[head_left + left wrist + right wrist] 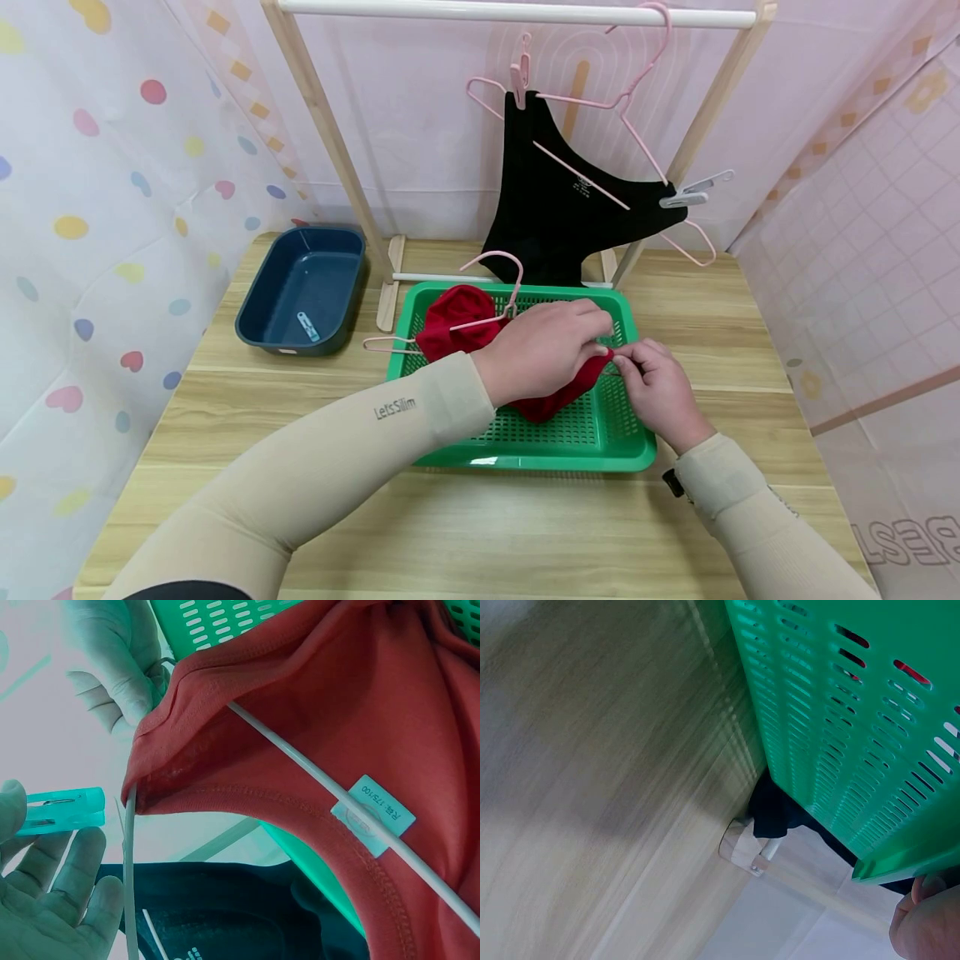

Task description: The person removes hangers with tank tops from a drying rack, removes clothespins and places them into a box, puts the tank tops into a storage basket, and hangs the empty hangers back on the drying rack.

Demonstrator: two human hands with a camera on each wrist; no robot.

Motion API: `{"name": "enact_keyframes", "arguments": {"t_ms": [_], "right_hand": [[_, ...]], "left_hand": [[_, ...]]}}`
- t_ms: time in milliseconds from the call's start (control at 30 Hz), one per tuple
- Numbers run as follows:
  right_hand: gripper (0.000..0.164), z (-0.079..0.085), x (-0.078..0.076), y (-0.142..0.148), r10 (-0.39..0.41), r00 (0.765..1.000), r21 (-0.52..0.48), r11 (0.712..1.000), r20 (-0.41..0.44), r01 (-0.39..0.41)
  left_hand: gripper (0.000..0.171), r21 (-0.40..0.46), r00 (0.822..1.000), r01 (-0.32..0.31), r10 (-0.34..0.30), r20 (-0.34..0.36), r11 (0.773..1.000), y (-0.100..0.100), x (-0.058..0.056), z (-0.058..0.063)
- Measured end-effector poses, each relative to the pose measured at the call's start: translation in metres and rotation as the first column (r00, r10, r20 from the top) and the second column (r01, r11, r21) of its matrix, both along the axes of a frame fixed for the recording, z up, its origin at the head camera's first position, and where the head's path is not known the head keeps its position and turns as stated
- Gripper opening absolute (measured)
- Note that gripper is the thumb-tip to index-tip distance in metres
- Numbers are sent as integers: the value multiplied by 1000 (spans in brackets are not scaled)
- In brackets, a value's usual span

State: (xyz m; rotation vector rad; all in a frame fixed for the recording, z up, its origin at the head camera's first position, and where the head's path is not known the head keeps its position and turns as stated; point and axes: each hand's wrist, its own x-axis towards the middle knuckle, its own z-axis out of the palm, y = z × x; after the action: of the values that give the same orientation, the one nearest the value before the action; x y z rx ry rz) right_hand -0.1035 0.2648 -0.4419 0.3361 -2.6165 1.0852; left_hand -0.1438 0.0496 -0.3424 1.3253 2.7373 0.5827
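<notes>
Over a green basket [536, 462]: red garment [456, 321] on hanger [512, 310].
Garment pinched by right hand [660, 392]; clothespin [64, 810] gripped by left hand [543, 346].

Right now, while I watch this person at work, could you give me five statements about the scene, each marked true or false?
1. The black garment hangs on a pink hanger. True.
2. The blue tub holds a clip. True.
3. The right hand pinches the red garment. True.
4. The left hand is empty. False: it pinches a clothespin.
5. The green basket sits inside the tub. False: it stands on the table.
</notes>
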Motion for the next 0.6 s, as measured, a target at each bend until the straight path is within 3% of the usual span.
{"name": "enact_keyframes", "arguments": {"t_ms": [600], "right_hand": [[11, 0, 1, 0, -5, 1000, -2, 1000, 11, 5]], "left_hand": [[23, 41, 1000, 10, -10, -18, 999, -13, 9, 1]]}}
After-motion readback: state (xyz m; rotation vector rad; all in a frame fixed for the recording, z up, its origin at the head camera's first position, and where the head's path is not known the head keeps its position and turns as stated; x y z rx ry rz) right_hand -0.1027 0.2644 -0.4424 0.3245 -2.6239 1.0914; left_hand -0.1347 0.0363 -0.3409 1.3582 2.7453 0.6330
